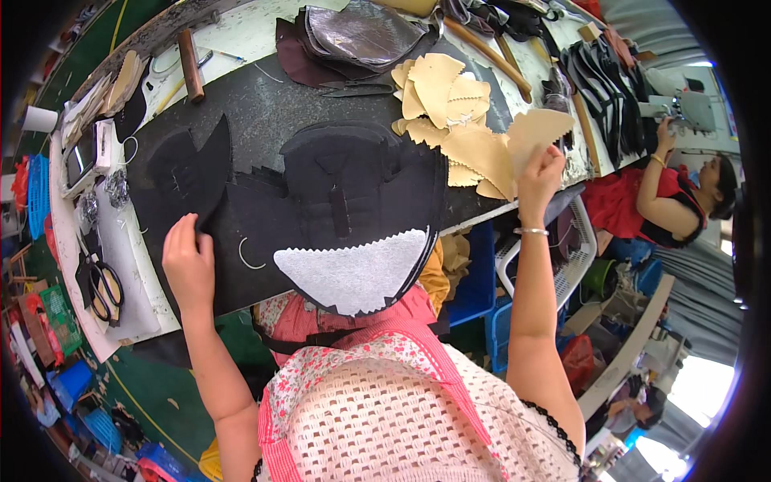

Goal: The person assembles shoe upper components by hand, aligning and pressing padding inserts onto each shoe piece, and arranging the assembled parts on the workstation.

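Observation:
My right hand [540, 181] pinches a thin beige piece [534, 132] with a zigzag edge, raised at the right end of a loose pile of similar beige pieces [446, 92]. My left hand [190, 265] is by the bench's near edge, fingers closed at the lower tip of a pointed black piece [173, 169]. Between the hands lies a stack of black cut pieces [341, 181]. On its near end, overhanging the bench edge, rests a whitish half-round piece [357, 269] with a zigzag top edge.
Dark shiny pieces [361, 36] and black shears [357, 88] lie at the back. A hammer [191, 68] is back left, scissors [106, 291] near left. Below the bench at right stand a white basket [574, 257] and blue crate [474, 277]. A co-worker [650, 193] sits far right.

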A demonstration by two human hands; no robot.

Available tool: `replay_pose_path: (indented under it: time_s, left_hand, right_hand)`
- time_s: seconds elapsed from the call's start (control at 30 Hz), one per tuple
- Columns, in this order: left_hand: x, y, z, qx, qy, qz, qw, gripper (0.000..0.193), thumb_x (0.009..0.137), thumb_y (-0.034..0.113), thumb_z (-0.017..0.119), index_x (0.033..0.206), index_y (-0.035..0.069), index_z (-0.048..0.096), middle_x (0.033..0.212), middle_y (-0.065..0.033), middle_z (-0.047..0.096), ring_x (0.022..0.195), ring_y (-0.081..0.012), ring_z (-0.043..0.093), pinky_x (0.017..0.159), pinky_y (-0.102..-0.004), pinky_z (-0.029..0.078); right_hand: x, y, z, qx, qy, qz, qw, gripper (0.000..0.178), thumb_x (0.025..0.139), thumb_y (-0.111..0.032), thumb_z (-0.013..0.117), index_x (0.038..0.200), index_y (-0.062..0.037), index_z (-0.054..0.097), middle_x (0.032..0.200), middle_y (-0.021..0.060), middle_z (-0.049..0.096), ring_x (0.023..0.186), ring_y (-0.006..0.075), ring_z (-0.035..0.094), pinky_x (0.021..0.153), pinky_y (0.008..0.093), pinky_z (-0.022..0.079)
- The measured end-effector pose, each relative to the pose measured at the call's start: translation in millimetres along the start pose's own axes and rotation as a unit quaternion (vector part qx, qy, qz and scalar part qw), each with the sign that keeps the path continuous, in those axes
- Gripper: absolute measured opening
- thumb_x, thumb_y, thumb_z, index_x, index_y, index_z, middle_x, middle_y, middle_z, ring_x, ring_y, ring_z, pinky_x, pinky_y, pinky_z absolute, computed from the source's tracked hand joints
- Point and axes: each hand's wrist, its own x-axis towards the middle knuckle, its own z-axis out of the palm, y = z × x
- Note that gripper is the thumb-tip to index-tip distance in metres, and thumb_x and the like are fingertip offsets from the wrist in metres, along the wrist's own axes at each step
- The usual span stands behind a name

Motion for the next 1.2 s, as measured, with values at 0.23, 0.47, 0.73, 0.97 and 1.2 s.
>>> replay_pose_path:
  time_s: [0.23, 0.47, 0.73, 0.97, 1.2]
  left_hand:
    - [-19, 49, -8, -0.125, 0.352, -0.004, 0.928, 0.021, 0.088, -0.003, 0.054, 0.106, -0.010, 0.060, 0.101, -0.0226, 0.064, 0.089, -0.0310, 0.064, 0.076, -0.0386, 0.054]
    - [-24, 144, -22, -0.218, 0.031, 0.421, 0.880, 0.037, 0.078, 0.024, 0.067, 0.100, -0.005, 0.063, 0.101, -0.0181, 0.064, 0.098, -0.0319, 0.062, 0.080, -0.0401, 0.052]
    - [-2, 178, -47, -0.338, 0.003, 0.337, 0.879, 0.043, 0.074, 0.027, 0.078, 0.099, -0.004, 0.061, 0.100, -0.0164, 0.063, 0.091, -0.0306, 0.063, 0.076, -0.0390, 0.053]
    - [12, 196, -63, -0.487, -0.012, 0.395, 0.779, 0.030, 0.066, 0.001, 0.073, 0.091, -0.008, 0.059, 0.086, -0.0165, 0.059, 0.070, -0.0303, 0.063, 0.060, -0.0351, 0.055]
    - [18, 187, -59, -0.514, -0.084, 0.382, 0.763, 0.032, 0.061, 0.001, 0.073, 0.090, -0.008, 0.061, 0.083, -0.0151, 0.061, 0.071, -0.0299, 0.063, 0.059, -0.0351, 0.054]
  right_hand:
    - [-15, 19, -6, -0.054, -0.068, -0.093, 0.992, 0.017, 0.092, -0.012, 0.058, 0.089, 0.0041, 0.056, 0.081, 0.0115, 0.068, 0.068, 0.0174, 0.062, 0.064, 0.0318, 0.048]
    - [-11, -48, -20, 0.117, -0.002, -0.098, 0.988, 0.008, 0.092, -0.003, 0.056, 0.094, 0.0026, 0.062, 0.078, 0.0064, 0.066, 0.065, 0.0081, 0.060, 0.062, 0.0202, 0.047]
    - [-57, -168, -64, 0.178, -0.397, -0.170, 0.884, 0.008, 0.077, -0.004, 0.072, 0.076, -0.0035, 0.064, 0.065, 0.0080, 0.061, 0.053, 0.0148, 0.058, 0.047, 0.0252, 0.043]
    - [-70, -187, -73, 0.332, -0.542, -0.251, 0.730, 0.026, 0.075, -0.011, 0.074, 0.066, -0.0044, 0.050, 0.060, 0.0077, 0.046, 0.054, 0.0256, 0.049, 0.049, 0.0353, 0.038]
    - [-78, -182, -65, 0.375, -0.571, -0.164, 0.712, 0.037, 0.077, -0.011, 0.075, 0.063, -0.0034, 0.042, 0.057, 0.0062, 0.041, 0.049, 0.0227, 0.043, 0.045, 0.0328, 0.032]
